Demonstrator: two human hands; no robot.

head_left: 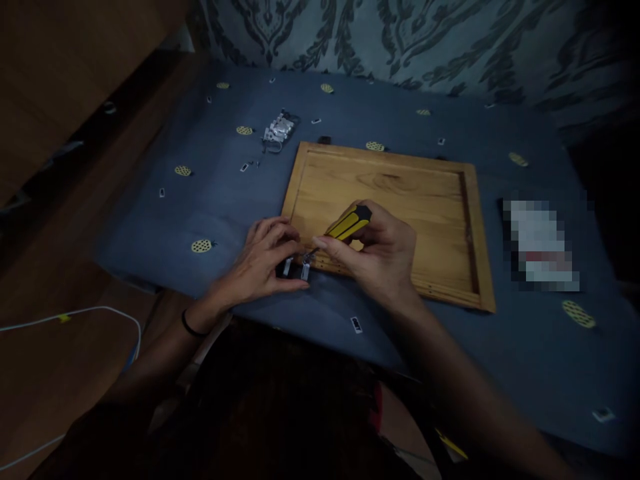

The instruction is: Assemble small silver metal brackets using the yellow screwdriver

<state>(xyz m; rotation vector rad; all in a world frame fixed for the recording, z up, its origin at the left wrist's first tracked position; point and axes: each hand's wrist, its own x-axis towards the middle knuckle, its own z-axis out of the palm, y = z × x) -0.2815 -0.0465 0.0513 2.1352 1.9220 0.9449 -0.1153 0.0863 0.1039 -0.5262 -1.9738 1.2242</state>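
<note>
A wooden panel with a raised frame (400, 160) lies on the blue cloth. My right hand (387, 250) is closed around the yellow and black handle of a screwdriver (350, 223), its shaft tilted down to the left. The screwdriver's tip meets a small shiny metal fitting (305, 268) at the panel's near left corner; its exact kind is unclear in the dim light. My left hand (265, 260) grips around that fitting, thumb below and fingers above, partly hiding it. The fingers also rest against the frame's edge.
A clear bag of metal hardware (280, 129) lies beyond the panel's left corner, with tiny loose pieces (257, 163) near it. To the right is a blurred-out flat object (540, 243). The table's near edge runs close to my body; a white cable (100, 309) hangs at left.
</note>
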